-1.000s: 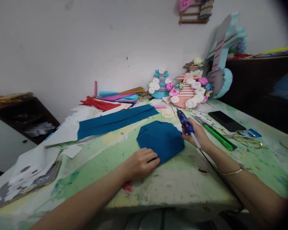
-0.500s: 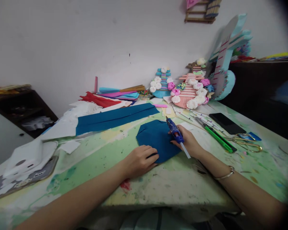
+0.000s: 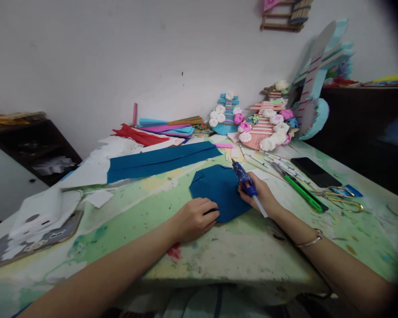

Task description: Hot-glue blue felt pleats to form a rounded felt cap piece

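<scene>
A dark blue, roughly rounded piece of paper-covered craft (image 3: 215,190) lies on the table in front of me, its edge folded into creases at the upper left. My left hand (image 3: 197,218) grips its near edge, fingers curled over the top and the thumb mostly hidden. Wrapped round a blue hot glue gun (image 3: 243,176), my right hand (image 3: 260,194) is over the piece's right side. The gun's nozzle points up and left, and a clear glue stick sticks out of its back end.
Behind lies a long blue crepe paper strip (image 3: 166,161). To the right are a green utility knife (image 3: 303,192), a black phone (image 3: 315,172), gold-handled scissors (image 3: 345,198) and several pens. Flower-decorated craft guitars (image 3: 265,126) stand at the wall. White scraps lie on a grey board (image 3: 63,232) at left.
The glue gun and my right hand have shifted slightly right relative to the blue piece. The whole view has moved a little. My left hand stays at the near edge.
</scene>
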Motion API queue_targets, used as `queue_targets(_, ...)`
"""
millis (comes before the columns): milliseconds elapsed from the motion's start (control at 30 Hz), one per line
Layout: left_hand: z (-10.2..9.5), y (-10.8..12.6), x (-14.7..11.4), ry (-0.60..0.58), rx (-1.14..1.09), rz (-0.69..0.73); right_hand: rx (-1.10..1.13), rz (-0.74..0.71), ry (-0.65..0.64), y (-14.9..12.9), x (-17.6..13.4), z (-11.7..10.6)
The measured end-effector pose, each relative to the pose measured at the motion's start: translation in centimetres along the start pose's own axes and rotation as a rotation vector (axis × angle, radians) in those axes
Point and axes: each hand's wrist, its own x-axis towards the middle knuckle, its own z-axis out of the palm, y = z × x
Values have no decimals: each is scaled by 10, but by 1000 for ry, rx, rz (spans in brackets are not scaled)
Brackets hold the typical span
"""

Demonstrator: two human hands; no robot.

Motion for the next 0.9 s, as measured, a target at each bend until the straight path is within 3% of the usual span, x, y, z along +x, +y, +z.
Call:
queue_targets(567,5,-3,-3,-14,-79,-6,51,20,-7,-1,3,3)
queue_targets(900,-6,-3,1,-48,-215,10,50,128,212,7,6,-9)
